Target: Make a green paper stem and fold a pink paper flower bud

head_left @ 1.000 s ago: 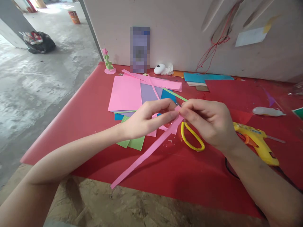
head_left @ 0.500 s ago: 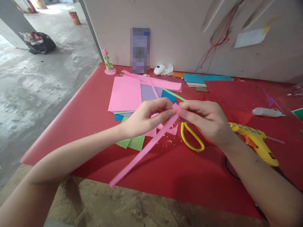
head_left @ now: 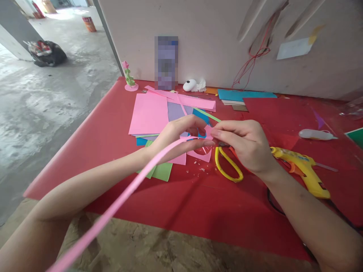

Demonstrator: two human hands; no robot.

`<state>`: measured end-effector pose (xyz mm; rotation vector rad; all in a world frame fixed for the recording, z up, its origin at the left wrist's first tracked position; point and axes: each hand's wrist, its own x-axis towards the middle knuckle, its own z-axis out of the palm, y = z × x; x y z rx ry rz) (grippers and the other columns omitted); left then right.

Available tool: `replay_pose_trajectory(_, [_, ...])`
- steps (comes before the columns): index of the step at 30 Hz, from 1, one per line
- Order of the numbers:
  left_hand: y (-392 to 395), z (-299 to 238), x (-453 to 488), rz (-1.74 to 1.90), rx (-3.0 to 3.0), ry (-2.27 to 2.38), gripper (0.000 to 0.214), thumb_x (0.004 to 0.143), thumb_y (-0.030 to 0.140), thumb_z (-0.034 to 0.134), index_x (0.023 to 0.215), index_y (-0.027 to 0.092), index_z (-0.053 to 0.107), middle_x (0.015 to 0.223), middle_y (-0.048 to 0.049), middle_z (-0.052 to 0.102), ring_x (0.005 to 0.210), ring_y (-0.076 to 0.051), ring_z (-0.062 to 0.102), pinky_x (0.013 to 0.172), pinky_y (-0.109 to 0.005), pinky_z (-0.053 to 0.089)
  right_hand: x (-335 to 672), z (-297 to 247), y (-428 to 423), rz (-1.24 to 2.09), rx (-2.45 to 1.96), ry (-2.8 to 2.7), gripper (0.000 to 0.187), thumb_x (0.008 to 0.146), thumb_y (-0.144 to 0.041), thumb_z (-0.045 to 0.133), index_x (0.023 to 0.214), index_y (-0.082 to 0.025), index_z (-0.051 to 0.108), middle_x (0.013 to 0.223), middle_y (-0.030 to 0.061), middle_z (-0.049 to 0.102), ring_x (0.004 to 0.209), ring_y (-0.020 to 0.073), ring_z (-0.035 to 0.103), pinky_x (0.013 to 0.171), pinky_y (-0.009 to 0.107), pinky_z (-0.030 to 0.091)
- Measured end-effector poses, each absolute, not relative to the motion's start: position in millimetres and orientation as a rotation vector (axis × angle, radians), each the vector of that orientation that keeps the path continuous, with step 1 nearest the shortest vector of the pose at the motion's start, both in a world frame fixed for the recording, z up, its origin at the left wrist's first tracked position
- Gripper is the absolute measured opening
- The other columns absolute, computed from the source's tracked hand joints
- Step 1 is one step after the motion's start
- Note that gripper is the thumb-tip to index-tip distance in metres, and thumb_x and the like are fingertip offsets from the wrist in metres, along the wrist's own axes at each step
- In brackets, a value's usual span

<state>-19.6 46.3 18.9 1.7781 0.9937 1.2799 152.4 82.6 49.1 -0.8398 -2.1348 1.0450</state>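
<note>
A long pink paper strip [head_left: 127,193] runs from my right hand's fingertips across my left thumb and hand toward the lower left of the head view. My right hand [head_left: 245,145] pinches its short folded end between thumb and fingers. Just beside that end is my left hand [head_left: 180,136], its curved index finger and straight thumb apart, with the strip passing over the thumb. Below the fingers lie yellow-handled scissors [head_left: 229,166], partly hidden by my right hand. Pink sheets [head_left: 149,113] and green paper pieces [head_left: 163,172] lie behind and under my left arm.
A yellow glue gun [head_left: 309,170] lies right of my right forearm, near a translucent white bottle [head_left: 316,134]. A small paper flower [head_left: 129,77] stands at the back left. A blurred upright phone-like object [head_left: 166,62] leans against the wall. Paper scraps dot the red tabletop [head_left: 184,206].
The strip's free end has swung down and left toward the camera, and the strip now crosses over my left thumb. My left fingers have parted from their pinch; the right still grips the end.
</note>
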Motion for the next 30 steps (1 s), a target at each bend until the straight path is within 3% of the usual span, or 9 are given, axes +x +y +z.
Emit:
replay_pose_trajectory(3, [48.2, 18.9, -20.3, 1.287, 1.727, 1.055, 0.030, 0.074, 0.043, 0.070, 0.071, 0.015, 0.060, 0.072, -0.0012, 0.061, 0.067, -0.009, 0.057, 0.061, -0.023, 0.046, 153.4, 49.5, 82.6, 1.067, -0.808, -2.226, 0.031, 0.086, -0.020, 0.047, 0.055, -0.015, 0.044, 0.050, -0.0020, 0.035, 0.048, 0.0054, 0.029, 0.046, 0.025, 0.021])
replay_pose_trajectory(7, [48.6, 20.1, -21.2, 1.339, 1.620, 1.148, 0.042, 0.073, 0.053, 0.066, 0.060, 0.016, 0.055, 0.059, 0.0002, 0.057, 0.057, -0.009, 0.052, 0.052, -0.024, 0.042, 154.4, 47.4, 83.9, 1.086, -0.720, -2.249, 0.031, 0.092, -0.025, 0.038, 0.064, -0.016, 0.049, 0.057, 0.0000, 0.044, 0.053, 0.0069, 0.038, 0.049, 0.023, 0.029])
replay_pose_trajectory(10, [46.8, 22.7, -20.2, 1.379, 1.556, 1.147, 0.046, 0.072, 0.057, 0.066, 0.056, 0.016, 0.049, 0.054, 0.0013, 0.052, 0.052, -0.007, 0.048, 0.047, -0.023, 0.037, 153.5, 47.8, 83.2, 1.051, -0.725, -2.239, 0.024, 0.089, -0.021, 0.040, 0.069, -0.016, 0.053, 0.054, -0.0017, 0.038, 0.049, 0.0062, 0.033, 0.046, 0.022, 0.027])
replay_pose_trajectory(15, [44.9, 25.7, -16.7, 1.442, 1.521, 1.132, 0.048, 0.071, 0.057, 0.066, 0.055, 0.017, 0.046, 0.050, 0.0032, 0.045, 0.049, -0.006, 0.042, 0.044, -0.023, 0.031, 151.0, 50.4, 79.4, 1.091, -0.752, -2.221, 0.010, 0.079, -0.023, 0.055, 0.073, -0.016, 0.060, 0.058, -0.0026, 0.042, 0.051, 0.0048, 0.035, 0.044, 0.019, 0.029])
replay_pose_trajectory(20, [42.1, 24.1, -14.0, 1.469, 1.517, 1.105, 0.046, 0.073, 0.056, 0.065, 0.056, 0.017, 0.046, 0.052, 0.0031, 0.047, 0.051, -0.007, 0.046, 0.046, -0.023, 0.036, 146.7, 48.8, 73.6, 1.093, -0.830, -2.091, 0.016, 0.073, -0.033, 0.068, 0.073, -0.017, 0.067, 0.054, -0.0031, 0.042, 0.049, 0.0043, 0.034, 0.042, 0.018, 0.029])
replay_pose_trajectory(25, [36.6, 23.7, -12.8, 1.485, 1.540, 1.027, 0.035, 0.080, 0.045, 0.063, 0.063, 0.018, 0.050, 0.058, 0.0024, 0.054, 0.057, -0.008, 0.054, 0.054, -0.024, 0.045, 144.6, 50.1, 67.4, 1.029, -0.836, -2.035, 0.017, 0.071, -0.033, 0.073, 0.067, -0.017, 0.068, 0.055, -0.0026, 0.049, 0.049, 0.0033, 0.036, 0.042, 0.016, 0.030])
replay_pose_trajectory(30, [35.9, 24.4, -11.1, 1.507, 1.536, 0.989, 0.032, 0.082, 0.041, 0.062, 0.063, 0.018, 0.049, 0.059, 0.0027, 0.052, 0.057, -0.008, 0.052, 0.054, -0.024, 0.046, 144.2, 53.6, 62.9, 1.032, -0.855, -2.013, 0.017, 0.073, -0.025, 0.070, 0.059, -0.016, 0.066, 0.049, -0.0031, 0.044, 0.046, 0.0029, 0.030, 0.039, 0.019, 0.024])
